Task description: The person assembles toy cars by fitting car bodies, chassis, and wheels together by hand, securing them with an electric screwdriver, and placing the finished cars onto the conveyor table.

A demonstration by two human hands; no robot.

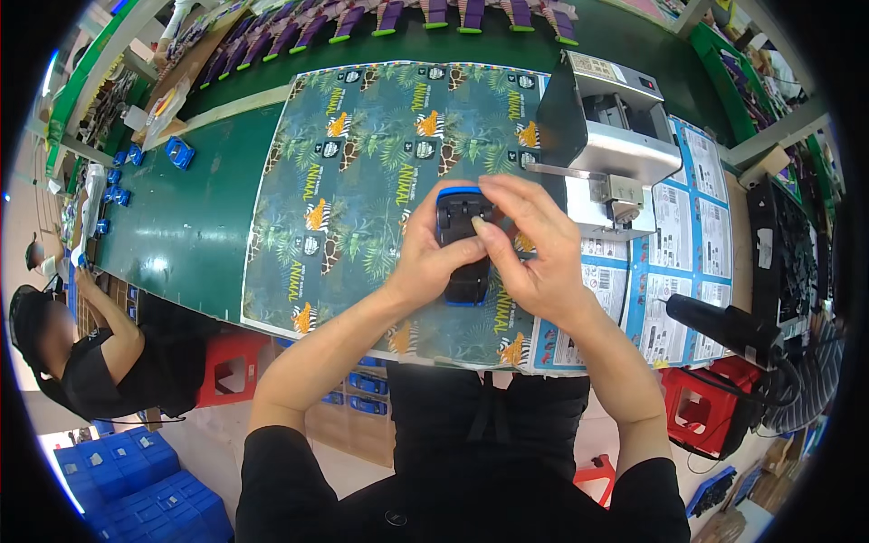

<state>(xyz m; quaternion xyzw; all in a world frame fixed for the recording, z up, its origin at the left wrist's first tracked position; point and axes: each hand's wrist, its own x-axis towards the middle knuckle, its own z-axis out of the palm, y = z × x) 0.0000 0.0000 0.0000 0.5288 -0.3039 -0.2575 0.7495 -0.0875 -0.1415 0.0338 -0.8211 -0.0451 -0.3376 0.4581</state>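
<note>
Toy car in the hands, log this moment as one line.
left hand: holds blue-black toy car | right hand: fingers on car | below: jungle-print sheet | right: grey machine

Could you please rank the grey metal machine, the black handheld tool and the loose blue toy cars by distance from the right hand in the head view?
From the right hand:
1. Grey metal machine, just beyond, up-right.
2. Black handheld tool, right table edge.
3. Loose blue toy cars, far left.

Toy-packing factory line; green workbench (195, 226); printed card sheets (380, 154); metal tape dispenser (615, 136)
</note>
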